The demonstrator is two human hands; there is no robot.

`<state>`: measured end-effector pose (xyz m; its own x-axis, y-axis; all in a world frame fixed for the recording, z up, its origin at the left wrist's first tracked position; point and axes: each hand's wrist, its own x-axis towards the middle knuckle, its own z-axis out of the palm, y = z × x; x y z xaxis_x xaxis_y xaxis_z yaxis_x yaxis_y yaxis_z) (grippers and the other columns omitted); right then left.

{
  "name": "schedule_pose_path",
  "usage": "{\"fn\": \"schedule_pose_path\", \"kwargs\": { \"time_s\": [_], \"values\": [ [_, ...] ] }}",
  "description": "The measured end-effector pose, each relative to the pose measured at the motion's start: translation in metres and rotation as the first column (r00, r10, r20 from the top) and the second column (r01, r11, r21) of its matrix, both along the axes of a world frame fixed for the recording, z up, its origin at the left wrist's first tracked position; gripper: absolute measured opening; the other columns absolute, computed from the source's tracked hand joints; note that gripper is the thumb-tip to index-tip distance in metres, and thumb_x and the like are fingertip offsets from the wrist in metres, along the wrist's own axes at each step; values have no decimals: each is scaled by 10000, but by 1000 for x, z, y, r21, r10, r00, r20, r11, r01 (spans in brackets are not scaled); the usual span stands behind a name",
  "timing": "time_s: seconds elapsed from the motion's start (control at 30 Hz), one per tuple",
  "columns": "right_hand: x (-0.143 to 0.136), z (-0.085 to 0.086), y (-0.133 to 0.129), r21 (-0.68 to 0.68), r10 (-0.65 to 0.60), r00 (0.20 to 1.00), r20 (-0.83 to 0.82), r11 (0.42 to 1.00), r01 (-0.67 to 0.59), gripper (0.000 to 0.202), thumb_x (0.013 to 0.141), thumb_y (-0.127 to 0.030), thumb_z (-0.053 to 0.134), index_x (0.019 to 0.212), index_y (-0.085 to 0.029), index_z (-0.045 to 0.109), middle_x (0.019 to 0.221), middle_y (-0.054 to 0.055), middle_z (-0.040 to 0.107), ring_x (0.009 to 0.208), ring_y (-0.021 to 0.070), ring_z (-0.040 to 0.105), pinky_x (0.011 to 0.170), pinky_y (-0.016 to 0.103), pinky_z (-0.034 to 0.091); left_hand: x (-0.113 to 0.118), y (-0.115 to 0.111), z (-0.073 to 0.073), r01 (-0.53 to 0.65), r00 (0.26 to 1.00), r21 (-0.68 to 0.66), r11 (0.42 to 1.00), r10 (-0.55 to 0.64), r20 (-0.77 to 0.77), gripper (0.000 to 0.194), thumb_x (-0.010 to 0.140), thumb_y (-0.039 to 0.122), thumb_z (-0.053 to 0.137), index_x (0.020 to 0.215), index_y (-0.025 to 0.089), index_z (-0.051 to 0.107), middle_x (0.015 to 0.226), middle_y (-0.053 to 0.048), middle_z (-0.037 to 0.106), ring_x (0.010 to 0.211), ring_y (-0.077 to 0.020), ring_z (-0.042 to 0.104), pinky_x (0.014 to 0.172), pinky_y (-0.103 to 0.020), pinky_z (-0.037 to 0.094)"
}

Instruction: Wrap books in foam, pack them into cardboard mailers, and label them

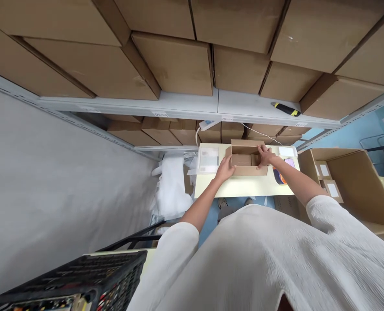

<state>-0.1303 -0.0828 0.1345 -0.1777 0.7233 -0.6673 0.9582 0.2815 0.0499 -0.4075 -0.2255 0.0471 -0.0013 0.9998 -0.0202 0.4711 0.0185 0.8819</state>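
Observation:
An open cardboard box (248, 170) stands on the pale yellow table, its flaps raised and its brown inside showing. At the box's left end, my left hand (224, 169) grips the wall, thumb toward the near corner. My right hand (265, 156) holds the opposite end, fingers over the right wall and thumb at the near side. Parts of both end walls are hidden behind my fingers. Right of the box, partly covered by my forearm, lies an orange and dark blue object, perhaps a tape roll (278, 176).
White paper or film (208, 160) lies left of the box on the table (211, 190). A utility knife (286, 109) rests on the shelf above. A large open carton (360, 181) with small labelled boxes stands right. White wrapping (172, 185) hangs left; a black crate (120, 276) is lower left.

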Motion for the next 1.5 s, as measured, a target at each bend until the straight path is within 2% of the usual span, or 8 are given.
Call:
{"fn": "schedule_pose_path", "kwargs": {
  "time_s": [0.2,0.37,0.5,0.57,0.73,1.07,1.3,1.5],
  "values": [
    [-2,4,1,29,27,999,23,999,-27,1705,558,-781,981,1808,-384,-108,1902,128,-58,1655,554,193,1238,697,451,-41,9,-11,-246,958,-60,968,252,139,427,1028,224,532,1430,236,675,1393,-125,748,1245,-249,737,1149,-449,588],
    [1,1,1,43,28,1000,3,999,-28,1676,562,-774,980,1812,-396,-71,1900,127,-39,1633,584,230,1194,737,486,-95,17,-13,-456,890,-283,843,431,-150,420,1011,231,582,1424,195,646,1407,-167,734,1324,-288,708,1192,-442,530],
    [4,-3,-2,43,19,1000,-18,999,-18,1671,572,-764,973,1807,-407,-95,1901,108,-94,1631,597,226,1190,748,485,-130,18,-25,-560,822,-363,744,447,-352,662,920,297,758,1535,176,546,1564,-265,606,1489,-448,576,1231,-591,458],
    [5,-3,-3,41,10,999,-33,999,-9,1673,573,-756,973,1803,-412,-108,1900,93,-131,1634,604,213,1209,753,461,-140,19,-32,-573,813,-380,726,443,-379,723,908,311,775,1566,176,506,1574,-265,591,1481,-446,580,1222,-571,459],
    [2,3,-8,38,-13,999,-30,999,14,1683,578,-699,988,1797,-405,-135,1901,97,-117,1634,593,214,1227,725,447,-147,26,-43,-535,837,-461,708,372,-401,772,926,325,782,1598,152,445,1507,-248,639,1423,-400,635,1160,-471,493],
    [3,3,-11,40,-23,999,-37,999,24,1683,581,-726,981,1794,-420,-145,1898,78,-165,1633,599,208,1237,726,433,-136,18,-57,-472,849,-388,792,289,-442,723,943,316,766,1578,193,443,1496,-243,618,1445,-416,584,1180,-526,480],
    [4,3,-10,28,-37,998,-46,999,38,1706,572,-693,997,1788,-427,-170,1896,69,-174,1629,604,213,1233,734,429,-139,34,-67,-561,827,-520,644,403,-392,553,856,196,786,1376,225,601,1418,-212,662,1361,-391,658,1115,-523,539],
    [3,4,-11,25,-33,998,-44,999,34,1703,576,-709,996,1788,-430,-168,1901,75,-134,1629,601,210,1228,728,444,-141,44,-69,-565,825,-566,600,392,-407,559,763,154,820,1287,155,624,1458,-281,618,1379,-428,651,1109,-537,541]
  ]
}}
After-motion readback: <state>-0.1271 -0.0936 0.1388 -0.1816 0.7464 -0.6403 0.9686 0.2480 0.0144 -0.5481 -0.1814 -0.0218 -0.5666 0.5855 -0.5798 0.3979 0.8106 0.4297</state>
